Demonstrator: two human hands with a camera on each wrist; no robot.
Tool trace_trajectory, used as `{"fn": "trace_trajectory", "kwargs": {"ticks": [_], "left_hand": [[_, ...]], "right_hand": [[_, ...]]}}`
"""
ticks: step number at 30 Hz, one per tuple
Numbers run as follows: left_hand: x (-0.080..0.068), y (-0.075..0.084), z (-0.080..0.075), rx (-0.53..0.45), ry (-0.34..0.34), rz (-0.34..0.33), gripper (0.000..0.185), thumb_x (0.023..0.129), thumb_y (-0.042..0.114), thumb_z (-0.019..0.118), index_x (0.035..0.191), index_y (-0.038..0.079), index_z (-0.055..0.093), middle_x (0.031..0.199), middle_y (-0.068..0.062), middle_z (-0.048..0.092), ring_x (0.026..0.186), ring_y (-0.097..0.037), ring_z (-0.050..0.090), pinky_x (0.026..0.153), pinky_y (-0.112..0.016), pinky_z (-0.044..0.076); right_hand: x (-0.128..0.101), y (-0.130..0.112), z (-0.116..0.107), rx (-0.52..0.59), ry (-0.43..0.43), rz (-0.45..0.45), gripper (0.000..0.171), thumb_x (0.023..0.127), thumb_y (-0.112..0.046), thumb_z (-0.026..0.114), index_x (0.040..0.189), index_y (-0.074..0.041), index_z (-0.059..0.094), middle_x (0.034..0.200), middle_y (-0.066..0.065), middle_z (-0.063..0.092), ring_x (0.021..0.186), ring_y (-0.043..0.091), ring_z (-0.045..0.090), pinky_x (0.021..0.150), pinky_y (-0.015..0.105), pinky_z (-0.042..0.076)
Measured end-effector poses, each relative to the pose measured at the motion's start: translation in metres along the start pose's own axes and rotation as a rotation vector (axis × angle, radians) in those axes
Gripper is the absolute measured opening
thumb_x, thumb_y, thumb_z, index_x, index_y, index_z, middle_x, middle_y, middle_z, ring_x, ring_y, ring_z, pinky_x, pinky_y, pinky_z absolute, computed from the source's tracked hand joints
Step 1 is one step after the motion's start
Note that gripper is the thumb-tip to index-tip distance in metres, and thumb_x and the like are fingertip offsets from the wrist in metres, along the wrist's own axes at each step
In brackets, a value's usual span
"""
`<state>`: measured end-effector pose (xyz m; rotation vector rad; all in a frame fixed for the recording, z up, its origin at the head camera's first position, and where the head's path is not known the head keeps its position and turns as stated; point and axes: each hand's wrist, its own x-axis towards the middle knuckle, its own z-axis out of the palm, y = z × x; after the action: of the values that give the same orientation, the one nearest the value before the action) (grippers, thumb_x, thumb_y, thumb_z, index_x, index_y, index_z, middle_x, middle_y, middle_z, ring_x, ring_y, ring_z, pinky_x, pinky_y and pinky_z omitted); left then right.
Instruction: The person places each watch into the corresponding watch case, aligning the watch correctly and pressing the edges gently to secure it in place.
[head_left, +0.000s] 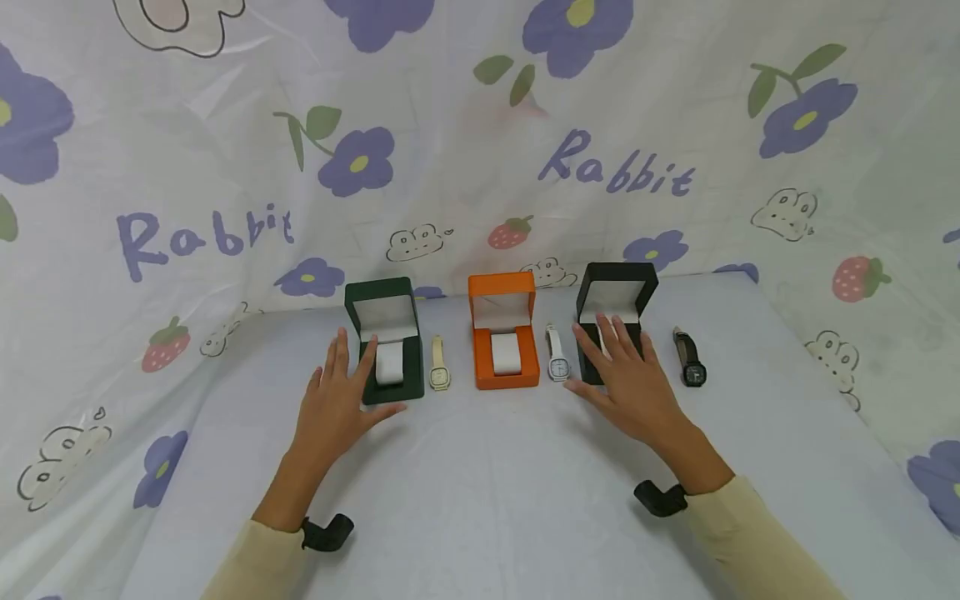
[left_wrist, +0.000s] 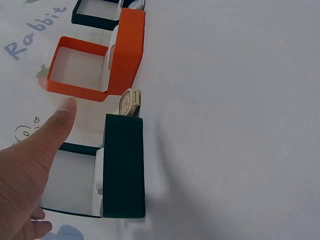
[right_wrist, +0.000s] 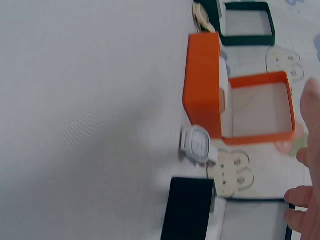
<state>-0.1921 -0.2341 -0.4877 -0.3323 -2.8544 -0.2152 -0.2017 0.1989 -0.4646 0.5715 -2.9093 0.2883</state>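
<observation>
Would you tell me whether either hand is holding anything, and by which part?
Nothing is held. The left hand hovers open by the green box, the right hand open before the black box.

Left hand (head_left: 337, 400) spread by green box (head_left: 386, 350), right hand (head_left: 626, 379) over black box (head_left: 613, 308), orange box (head_left: 505, 343) between

My sleeves (head_left: 757, 533) are pale yellow, with a black strap (head_left: 660, 497) at each wrist. The orange box (head_left: 505, 342) has a white lining and a white cushion. Left of the orange box, the dark green box (head_left: 385, 342) also has a white lining and cushion, and the watch (head_left: 439, 365) between them is cream. Right of the orange box lie a white watch (head_left: 557, 356), a black box (head_left: 615, 312) lined white, and a black watch (head_left: 689, 358). The cloth (head_left: 480, 492) under the orange box is pale lavender; behind it the cloth is white, printed with purple flowers, red strawberries, outlined rabbits and purple "Rabbit" lettering.
</observation>
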Motion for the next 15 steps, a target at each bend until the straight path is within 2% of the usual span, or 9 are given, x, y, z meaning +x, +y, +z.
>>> {"fn": "trace_trajectory", "kwargs": {"ticks": [3, 5, 7, 9, 10, 11, 15], "left_hand": [[0.002, -0.006, -0.003, -0.020, 0.000, -0.004, 0.108, 0.079, 0.068, 0.074, 0.162, 0.017, 0.027, 0.164, -0.029, 0.017, 0.140, -0.049, 0.041, 0.095, -0.063, 0.051], [0.004, -0.010, -0.004, -0.035, -0.002, -0.014, 0.105, 0.081, 0.065, 0.076, 0.161, 0.016, 0.029, 0.163, -0.028, 0.021, 0.127, -0.049, 0.053, 0.076, -0.053, 0.060], [0.006, -0.014, -0.005, -0.055, -0.013, -0.028, 0.102, 0.082, 0.062, 0.076, 0.161, 0.017, 0.030, 0.163, -0.027, 0.024, 0.118, -0.049, 0.059, 0.056, -0.041, 0.056], [0.009, -0.018, -0.006, -0.078, -0.034, -0.041, 0.099, 0.083, 0.060, 0.076, 0.161, 0.018, 0.031, 0.162, -0.026, 0.025, 0.117, -0.048, 0.060, 0.043, -0.031, 0.045], [0.010, -0.020, -0.006, -0.090, -0.045, -0.047, 0.098, 0.083, 0.059, 0.076, 0.161, 0.018, 0.032, 0.162, -0.026, 0.026, 0.117, -0.048, 0.060, 0.041, -0.028, 0.040], [0.012, -0.021, -0.006, -0.103, -0.058, -0.052, 0.097, 0.084, 0.058, 0.076, 0.161, 0.019, 0.032, 0.162, -0.026, 0.026, 0.120, -0.049, 0.058, 0.041, -0.026, 0.039], [0.015, -0.027, -0.008, -0.127, -0.100, -0.061, 0.096, 0.084, 0.056, 0.077, 0.160, 0.018, 0.033, 0.161, -0.026, 0.030, 0.128, -0.048, 0.053, 0.045, -0.029, 0.047]], "right_hand": [[0.006, -0.010, -0.002, 0.075, -0.009, -0.023, 0.080, 0.101, -0.056, 0.053, 0.162, -0.014, 0.025, 0.166, 0.020, 0.021, 0.154, 0.039, 0.015, 0.121, 0.065, 0.013], [0.010, -0.017, -0.002, 0.115, -0.007, -0.039, 0.077, 0.101, -0.052, 0.055, 0.161, -0.011, 0.028, 0.164, 0.020, 0.026, 0.153, 0.039, 0.020, 0.121, 0.063, 0.018], [0.014, -0.023, -0.002, 0.157, -0.003, -0.057, 0.075, 0.101, -0.049, 0.057, 0.160, -0.010, 0.032, 0.162, 0.020, 0.032, 0.151, 0.038, 0.025, 0.120, 0.062, 0.023], [0.018, -0.029, -0.002, 0.196, 0.001, -0.076, 0.073, 0.101, -0.046, 0.060, 0.159, -0.010, 0.034, 0.160, 0.018, 0.037, 0.148, 0.038, 0.031, 0.118, 0.061, 0.028], [0.019, -0.032, -0.002, 0.218, 0.006, -0.085, 0.072, 0.101, -0.044, 0.061, 0.158, -0.010, 0.036, 0.158, 0.017, 0.039, 0.147, 0.037, 0.034, 0.118, 0.060, 0.030], [0.021, -0.035, -0.002, 0.236, 0.009, -0.096, 0.071, 0.101, -0.043, 0.062, 0.158, -0.010, 0.037, 0.157, 0.017, 0.042, 0.146, 0.037, 0.036, 0.117, 0.059, 0.031], [0.029, -0.048, 0.000, 0.285, 0.013, -0.132, 0.065, 0.100, -0.043, 0.063, 0.154, -0.010, 0.045, 0.151, 0.015, 0.050, 0.140, 0.036, 0.046, 0.115, 0.057, 0.037]]}}
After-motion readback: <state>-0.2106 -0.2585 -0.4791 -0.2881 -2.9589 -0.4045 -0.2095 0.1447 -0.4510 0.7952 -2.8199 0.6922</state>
